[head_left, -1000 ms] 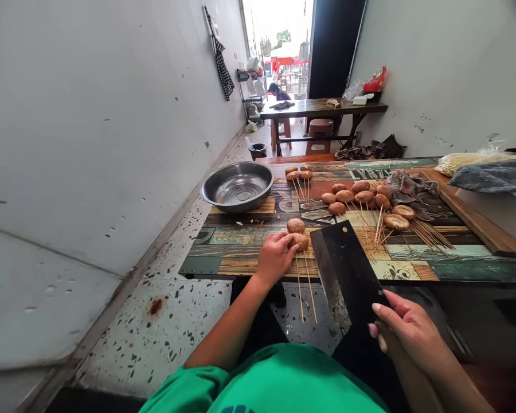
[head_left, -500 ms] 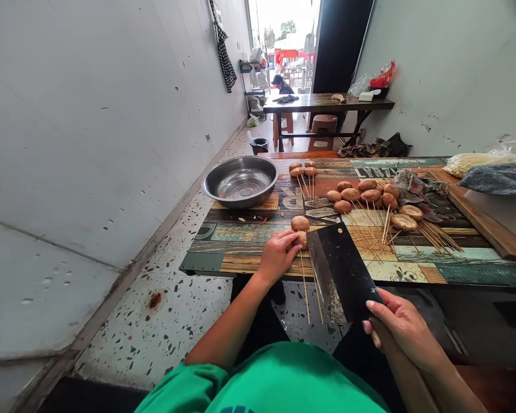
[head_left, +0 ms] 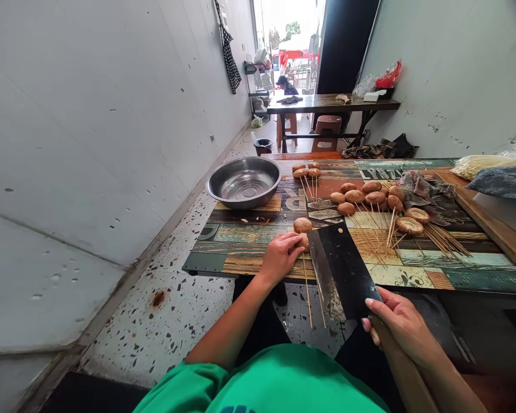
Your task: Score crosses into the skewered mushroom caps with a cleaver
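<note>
My right hand (head_left: 398,321) is wrapped around the handle of a broad dark cleaver (head_left: 344,269). The blade slants up to the left, its edge beside a skewered mushroom (head_left: 304,241) at the table's near edge; whether it touches the cap cannot be made out. With bent fingers, my left hand (head_left: 284,252) grips that mushroom from the left and covers part of it. Another brown mushroom (head_left: 303,225) lies just beyond it. Two bamboo skewers (head_left: 307,292) stick out from the mushrooms past the table edge, towards my body.
A steel basin (head_left: 244,195) stands on the patterned table (head_left: 241,246) at the left. Skewered mushrooms (head_left: 306,171) lie behind, with a bigger pile (head_left: 372,197) to the right, near a rag (head_left: 421,192) and a wooden board (head_left: 494,229). A person (head_left: 288,86) is at the far doorway.
The view has swung slightly left, so the surroundings sit a little further right. My hands, the cleaver and the gripped mushroom keep nearly the same positions relative to one another.
</note>
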The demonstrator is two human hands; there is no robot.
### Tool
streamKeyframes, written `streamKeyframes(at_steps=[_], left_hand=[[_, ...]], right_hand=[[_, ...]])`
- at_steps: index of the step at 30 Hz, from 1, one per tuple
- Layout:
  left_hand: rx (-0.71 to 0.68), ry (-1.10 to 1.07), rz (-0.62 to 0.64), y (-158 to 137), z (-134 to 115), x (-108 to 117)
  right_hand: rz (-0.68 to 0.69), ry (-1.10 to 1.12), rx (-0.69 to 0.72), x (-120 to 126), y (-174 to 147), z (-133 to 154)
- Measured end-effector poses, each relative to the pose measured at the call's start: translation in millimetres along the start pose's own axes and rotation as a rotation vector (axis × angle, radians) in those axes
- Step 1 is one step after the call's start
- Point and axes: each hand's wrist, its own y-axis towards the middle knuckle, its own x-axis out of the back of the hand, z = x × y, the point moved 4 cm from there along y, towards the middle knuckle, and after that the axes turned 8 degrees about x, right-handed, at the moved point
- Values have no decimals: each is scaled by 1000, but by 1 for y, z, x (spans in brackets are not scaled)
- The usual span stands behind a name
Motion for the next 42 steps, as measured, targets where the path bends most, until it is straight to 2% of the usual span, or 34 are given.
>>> streamKeyframes(at_steps=[4, 10, 15, 19, 21, 23, 27, 29, 32, 34, 42], left_hand=[[23, -5, 5, -1, 1, 0], [41, -15, 18, 0, 1, -1], [32, -41, 12, 0, 1, 0], [35, -24, 8, -1, 2, -2], [25, -8, 13, -1, 2, -4], [8, -2, 21, -1, 1, -5], [-6, -9, 19, -1, -1, -5], [-22, -6, 16, -2, -2, -3], [-39, 13, 31, -2, -3, -2], [-40, 29, 51, -2, -4, -1], [-19, 17, 85, -2, -6, -1]], right_hand=[[-31, 6, 30, -3, 2, 8], [-11, 10, -10, 0, -5, 1], [-23, 22, 16, -3, 0, 7], [-29, -57, 18, 1, 0, 15], [-36, -210, 59, 6, -6, 20], [-81, -486, 187, 11, -14, 30], [-191, -1150, 664, -2, -35, 54], [-189, -1397, 833, -16, -42, 58], [-120, -1668, 873, -34, -44, 55], [-119, -1766, 866, -41, -43, 53], [-185, -1845, 950, -57, -47, 67]])
